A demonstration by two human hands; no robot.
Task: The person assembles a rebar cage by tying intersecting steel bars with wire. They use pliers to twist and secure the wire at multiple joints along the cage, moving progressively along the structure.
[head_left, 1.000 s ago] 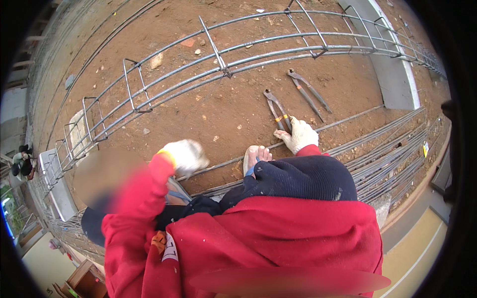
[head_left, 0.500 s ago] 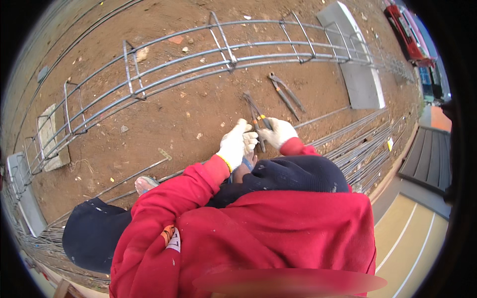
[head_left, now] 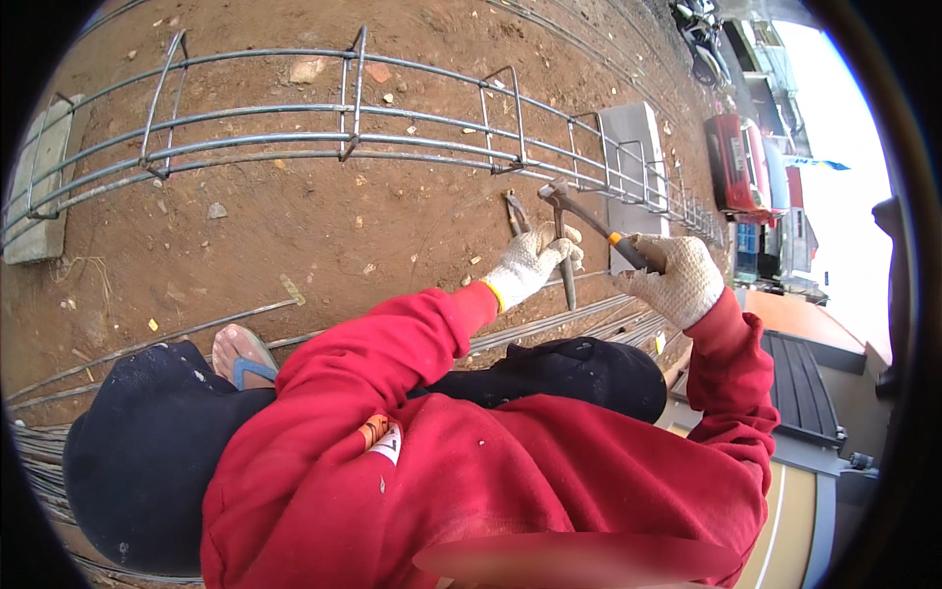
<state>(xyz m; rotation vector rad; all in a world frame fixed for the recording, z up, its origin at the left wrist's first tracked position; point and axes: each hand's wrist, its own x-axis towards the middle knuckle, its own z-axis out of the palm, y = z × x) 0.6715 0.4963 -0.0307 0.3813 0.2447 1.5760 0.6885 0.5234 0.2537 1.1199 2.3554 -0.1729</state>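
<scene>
A pair of steel pincers with a black-and-orange grip is held up in front of me, its two handles spread wide apart. My right hand, in a white knitted glove, is closed round the gripped handle. The gloved fingers of my left hand are closed about the other handle, whose end sticks out below them. Beyond the left hand, a second hand tool with metal jaws lies on the dirt, its lower part hidden behind the glove.
A long rebar cage runs across the far side, propped on concrete blocks. Loose steel rods lie close to my legs. My sandalled foot is at left. A red vehicle and motorcycle stand at far right.
My view has swung to the right. My right hand has lifted and moved right with one handle, away from my left hand. The pincers now span both hands with their handles apart.
</scene>
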